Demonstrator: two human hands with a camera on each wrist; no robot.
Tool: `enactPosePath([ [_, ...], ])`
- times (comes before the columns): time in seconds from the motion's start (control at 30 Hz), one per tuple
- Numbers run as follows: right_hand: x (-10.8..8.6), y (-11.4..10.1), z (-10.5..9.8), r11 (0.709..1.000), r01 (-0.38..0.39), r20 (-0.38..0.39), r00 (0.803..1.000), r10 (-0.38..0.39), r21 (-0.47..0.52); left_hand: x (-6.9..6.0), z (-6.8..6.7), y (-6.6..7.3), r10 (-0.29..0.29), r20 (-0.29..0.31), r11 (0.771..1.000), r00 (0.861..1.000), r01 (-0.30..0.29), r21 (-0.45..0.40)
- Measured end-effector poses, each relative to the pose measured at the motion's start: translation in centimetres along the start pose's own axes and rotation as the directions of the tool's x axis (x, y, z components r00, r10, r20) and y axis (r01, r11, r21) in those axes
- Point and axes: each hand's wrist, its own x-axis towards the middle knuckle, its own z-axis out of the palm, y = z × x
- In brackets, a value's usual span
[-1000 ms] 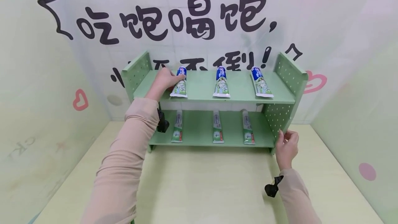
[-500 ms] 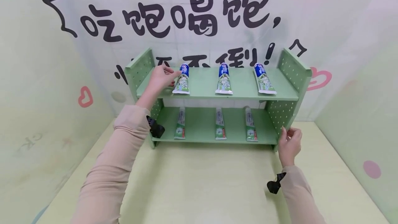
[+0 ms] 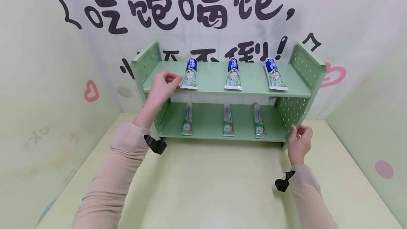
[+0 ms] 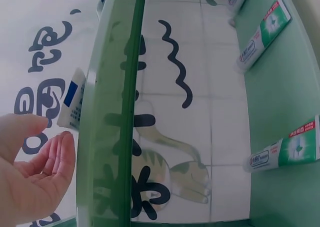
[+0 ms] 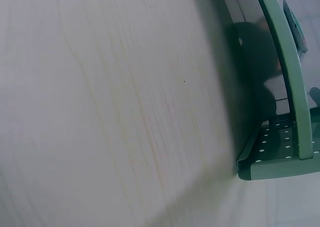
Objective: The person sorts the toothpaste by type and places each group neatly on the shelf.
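Observation:
A green two-tier shelf [image 3: 211,78] stands against the wall. Three blue-and-green toothpaste tubes lie on its upper board: a left one [image 3: 190,77], a middle one [image 3: 233,77] and a right one [image 3: 276,77]. Beside the left tube's lower end is my left hand [image 3: 163,86], fingers loosely bent. The left wrist view shows its thumb and fingertips apart, with nothing between them, close to the tube [image 4: 74,101]. My right hand [image 3: 299,144] holds the front edge of the shelf's right side panel, low down, between thumb and fingers. In the right wrist view that hand is out of sight.
Three silver-and-green toothpaste tubes lie on the lower board: left [image 3: 187,119], middle [image 3: 228,120] and right [image 3: 259,121]. Perforated side panels [image 3: 147,64] rise at both ends. A pale table [image 3: 210,179] extends in front, with printed walls [image 3: 47,56] around it.
My left hand has let go of the upper left toothpaste tube and moved down and left of it. My right hand stays on the side panel. The head view has tilted slightly.

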Motion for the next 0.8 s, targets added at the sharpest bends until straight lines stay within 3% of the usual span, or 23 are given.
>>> enactPosePath([
  [0.17, 0.4, -0.4, -0.3, 1.0, -0.014, 0.003, 1.0, 0.014, 0.002, -2.0, 0.5, -0.2, 0.066, -0.07, 0.996, 0.995, -0.07, -0.058],
  [0.3, 0.4, -0.7, -1.1, 0.998, -0.06, 0.034, 0.998, 0.059, 0.027, -3.6, 1.5, -0.7, 0.112, -0.093, 0.989, 0.989, -0.12, -0.083],
  [0.53, 0.6, -1.5, -2.1, 0.984, -0.162, 0.078, 0.985, 0.156, 0.068, -5.8, 3.3, -1.9, 0.095, -0.064, 0.991, 0.993, -0.101, -0.093],
  [0.8, 0.1, -3.4, -2.7, 0.943, -0.326, 0.126, 0.941, 0.315, 0.069, -7.4, 4.7, -3.5, 0.086, -0.061, 0.988, 0.994, -0.093, -0.121],
])
